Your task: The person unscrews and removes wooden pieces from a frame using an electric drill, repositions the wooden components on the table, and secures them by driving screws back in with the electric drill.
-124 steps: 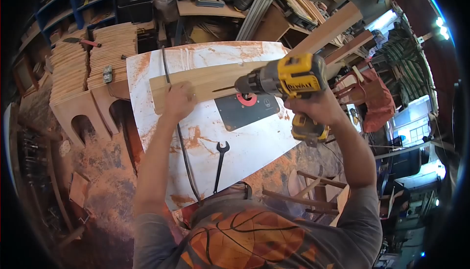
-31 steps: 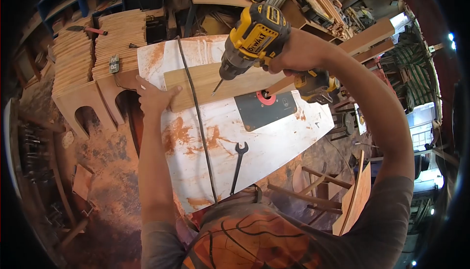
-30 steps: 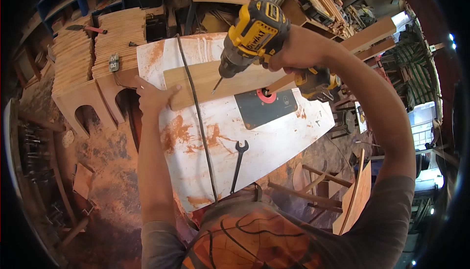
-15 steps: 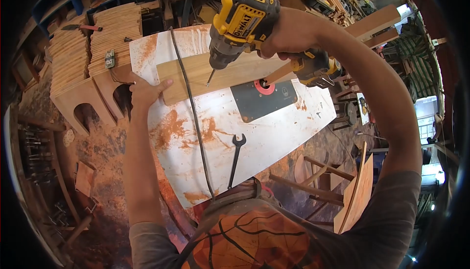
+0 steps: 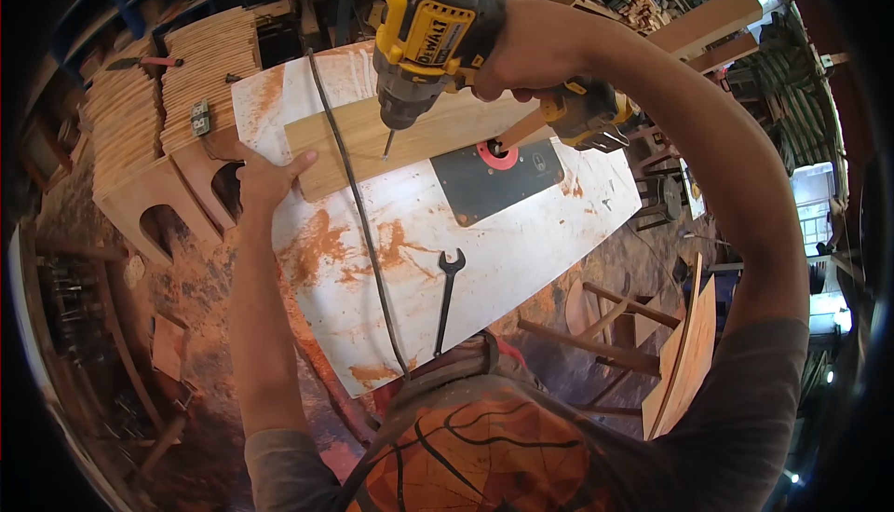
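Observation:
My right hand (image 5: 535, 51) is wrapped round the grip of a yellow and black cordless drill (image 5: 433, 37), held nose down. Its thin bit (image 5: 388, 144) meets a flat wooden board (image 5: 354, 150) near the board's front edge. At the board's left end, my left hand (image 5: 272, 177) grips the corner, thumb on top; its other fingers are partly hidden. The board lies across a white worktop (image 5: 372, 251) and over part of a dark router plate (image 5: 494, 191) with a red ring. An open-ended wrench (image 5: 449, 302) rests on the worktop closer to my body.
A black cable (image 5: 358, 209) runs across the board and worktop. Stacked wooden panels with arched cutouts (image 5: 140, 149) stand at left. Orange sawdust covers parts of the worktop and floor. A wooden stool (image 5: 605, 344) and a leaning panel (image 5: 684, 354) are at right.
The drill and my right hand have tilted a little to the left, bringing the bit nearer to upright. My left hand stays on the board's end. The whole view has shifted slightly.

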`<state>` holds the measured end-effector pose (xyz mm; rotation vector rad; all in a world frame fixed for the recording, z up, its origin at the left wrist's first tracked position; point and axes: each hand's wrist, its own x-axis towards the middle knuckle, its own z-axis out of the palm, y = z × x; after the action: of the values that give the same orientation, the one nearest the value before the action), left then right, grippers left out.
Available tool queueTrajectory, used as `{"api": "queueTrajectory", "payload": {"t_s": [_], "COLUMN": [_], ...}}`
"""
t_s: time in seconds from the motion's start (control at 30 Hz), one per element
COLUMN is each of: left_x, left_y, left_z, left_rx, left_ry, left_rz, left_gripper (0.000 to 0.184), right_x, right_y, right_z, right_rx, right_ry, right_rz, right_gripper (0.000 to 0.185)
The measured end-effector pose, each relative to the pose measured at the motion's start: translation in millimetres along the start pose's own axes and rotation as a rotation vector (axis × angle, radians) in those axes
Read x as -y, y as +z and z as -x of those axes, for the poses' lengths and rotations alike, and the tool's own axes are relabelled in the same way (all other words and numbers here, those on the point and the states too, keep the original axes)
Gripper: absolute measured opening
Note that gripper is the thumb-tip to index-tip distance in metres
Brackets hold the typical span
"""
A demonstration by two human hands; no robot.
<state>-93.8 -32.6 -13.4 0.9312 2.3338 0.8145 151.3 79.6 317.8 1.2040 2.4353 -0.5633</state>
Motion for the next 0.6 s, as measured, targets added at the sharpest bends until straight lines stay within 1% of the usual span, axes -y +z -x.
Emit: {"api": "queueTrajectory", "payload": {"t_s": [0.07, 0.17, 0.27, 0.37, 0.47, 0.6], "left_x": [7, 15, 11, 23, 18, 19], "left_y": [3, 7, 5, 13, 10, 10], "left_z": [-4, -9, -6, -14, -10, -11], "left_rx": [-0.005, -0.031, -0.026, -0.057, -0.055, -0.04], "left_ry": [-0.001, 0.048, 0.047, 0.075, 0.07, 0.096], "left_rz": [0.03, 0.061, 0.049, 0.042, 0.052, 0.099], "left_gripper": [0.141, 0.141, 0.14, 0.14, 0.142, 0.144], "right_x": [-1, -3, -11, -8, -7, -9], "right_y": [0, 2, 7, 7, 7, 8], "right_z": [-1, -2, -7, -5, -7, -10], "right_rx": [0.018, 0.012, -0.013, -0.006, 0.004, -0.005], "right_ry": [-0.004, -0.023, -0.026, -0.061, -0.04, -0.029], "right_rz": [0.044, 0.042, 0.072, 0.068, 0.113, 0.082], "right_gripper": [0.032, 0.031, 0.03, 0.032, 0.034, 0.034]}}
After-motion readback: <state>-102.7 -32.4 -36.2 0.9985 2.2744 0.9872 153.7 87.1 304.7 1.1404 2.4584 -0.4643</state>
